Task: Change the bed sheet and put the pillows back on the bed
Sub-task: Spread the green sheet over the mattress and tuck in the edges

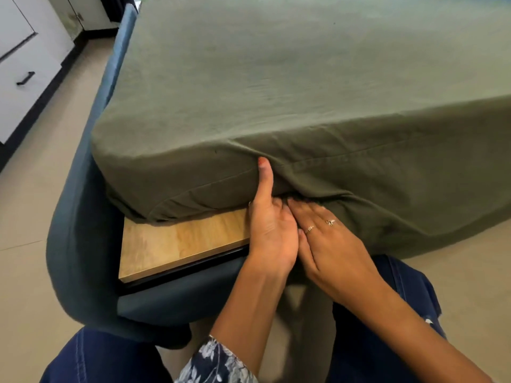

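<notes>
Tucking step in hand: olive bed sheet (304, 87) already stretched over the mattress, hem hanging loose along the near edge. Left hand (272, 230) palm up under that edge, thumb pressed against the sheet's side, fingers hidden beneath, so grip cannot be told. Right hand (329, 239) flat, fingers straight, pushing fabric under the mattress above the wooden base (177, 244). No pillows in view. Next, probably: lift the mattress edge, feed the remaining slack under, working rightward.

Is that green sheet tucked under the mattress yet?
Partly. The green sheet wraps under the near-left corner, but right of the hands it hangs loose. The left hand and right hand have fingertips under the edge.
</notes>
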